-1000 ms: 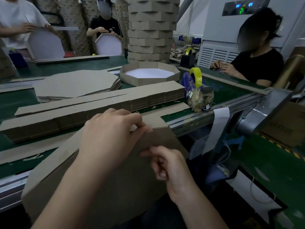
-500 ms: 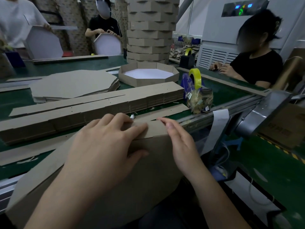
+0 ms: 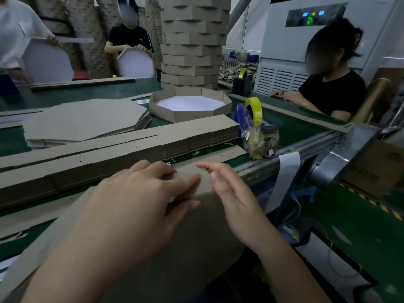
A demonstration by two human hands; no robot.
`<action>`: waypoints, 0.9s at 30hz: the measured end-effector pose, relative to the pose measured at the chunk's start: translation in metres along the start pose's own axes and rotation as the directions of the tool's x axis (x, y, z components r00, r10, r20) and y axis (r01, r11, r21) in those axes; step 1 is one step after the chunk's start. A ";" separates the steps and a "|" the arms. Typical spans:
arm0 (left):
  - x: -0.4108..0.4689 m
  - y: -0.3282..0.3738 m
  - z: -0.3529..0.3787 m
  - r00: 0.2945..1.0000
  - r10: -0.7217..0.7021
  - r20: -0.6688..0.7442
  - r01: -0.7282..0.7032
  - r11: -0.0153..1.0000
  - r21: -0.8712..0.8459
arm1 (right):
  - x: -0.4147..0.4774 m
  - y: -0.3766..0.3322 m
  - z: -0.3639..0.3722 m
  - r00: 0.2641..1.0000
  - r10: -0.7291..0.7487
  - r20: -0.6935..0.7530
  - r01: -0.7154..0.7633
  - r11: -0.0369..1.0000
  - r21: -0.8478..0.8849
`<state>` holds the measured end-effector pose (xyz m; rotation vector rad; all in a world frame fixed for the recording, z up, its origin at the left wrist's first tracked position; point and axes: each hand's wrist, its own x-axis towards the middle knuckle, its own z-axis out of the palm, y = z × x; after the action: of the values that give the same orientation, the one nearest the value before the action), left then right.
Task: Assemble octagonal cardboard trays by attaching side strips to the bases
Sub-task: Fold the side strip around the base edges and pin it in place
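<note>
A brown octagonal base (image 3: 196, 248) stands on edge in front of me, leaning on the table's front rail. A side strip (image 3: 205, 182) lies folded along its top edge. My left hand (image 3: 140, 200) grips that edge, fingers on the strip and thumb on the base's near face. My right hand (image 3: 231, 193) is just to the right, fingers straight and loose over the strip's end; whether they touch it is unclear. Behind lie a stack of flat side strips (image 3: 122, 149) and a stack of flat octagonal bases (image 3: 83, 121).
A finished tray (image 3: 196, 117) with a white inside sits on the green belt (image 3: 290, 127), before a tall tower of trays (image 3: 192, 44). A yellow tape dispenser (image 3: 251, 114) and a small bag (image 3: 260, 141) stand at right. Three people work around the table.
My right hand rose from the base's near face to its top edge and now hovers with fingers spread over the strip. My left hand kept its grip on the edge.
</note>
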<state>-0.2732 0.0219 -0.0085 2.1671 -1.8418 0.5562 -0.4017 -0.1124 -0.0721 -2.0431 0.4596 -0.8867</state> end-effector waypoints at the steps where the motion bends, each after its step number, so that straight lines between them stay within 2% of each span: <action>1: 0.003 0.000 0.000 1.000 -0.003 0.001 0.003 0.999 -0.044 | 0.002 -0.003 -0.001 0.999 0.011 0.031 -0.011 1.000 0.025; 3: 0.006 0.000 0.000 1.000 -0.003 -0.001 0.002 0.994 -0.111 | 0.011 -0.006 -0.008 0.993 0.072 0.091 -0.089 0.978 0.190; 5: 0.007 0.001 0.000 1.000 0.006 -0.006 -0.006 0.993 -0.117 | 0.021 -0.007 -0.016 0.973 0.147 0.180 -0.207 0.899 0.386; 7: 0.008 0.000 0.002 1.000 0.005 -0.026 -0.008 0.995 -0.096 | 0.031 -0.004 -0.021 0.952 0.166 0.258 -0.276 0.828 0.487; 11: 0.008 -0.004 0.005 0.998 0.000 -0.056 -0.006 0.995 -0.099 | 0.039 0.004 -0.017 0.920 0.168 0.355 -0.355 0.741 0.570; 13: 0.007 -0.006 0.006 0.998 0.007 -0.069 -0.014 0.996 -0.090 | 0.042 0.006 -0.023 0.918 0.136 0.373 -0.338 0.762 0.552; 15: 0.006 -0.008 0.008 0.996 0.003 -0.087 -0.011 0.995 -0.096 | 0.050 0.012 -0.038 0.966 0.113 0.232 -0.203 0.887 0.414; 16: 0.006 -0.010 0.008 0.996 -0.010 -0.089 0.001 0.995 -0.098 | 0.058 0.016 -0.049 0.990 0.124 0.074 -0.141 0.940 0.311; 17: 0.006 -0.011 0.008 0.996 -0.021 -0.085 0.013 0.995 -0.097 | 0.066 0.019 -0.062 0.980 0.157 -0.123 -0.125 0.964 0.235; 19: 0.006 -0.011 0.009 0.996 -0.022 -0.086 0.014 0.995 -0.097 | 0.087 0.032 -0.088 0.854 0.210 -0.477 -0.160 0.977 0.144; 20: 0.006 -0.011 0.009 0.996 -0.019 -0.088 0.010 0.995 -0.101 | 0.099 0.041 -0.102 0.781 0.212 -0.588 -0.206 0.975 0.077; 22: 0.006 -0.010 0.008 0.996 -0.022 -0.083 0.013 0.994 -0.108 | 0.120 0.063 -0.126 0.719 0.237 -0.654 -0.384 0.919 -0.089; 24: 0.005 -0.010 0.007 0.997 -0.030 -0.066 0.023 0.994 -0.106 | 0.134 0.084 -0.140 0.698 0.365 -0.616 -0.569 0.805 -0.167; 27: 0.005 -0.010 0.008 0.997 -0.029 -0.078 0.022 0.996 -0.086 | 0.143 0.096 -0.142 0.650 0.557 -0.516 -0.655 0.756 -0.009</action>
<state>-0.2621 0.0156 -0.0125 2.0803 -1.7617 0.5399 -0.4084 -0.3323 -0.0337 -1.6078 1.4820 -0.9327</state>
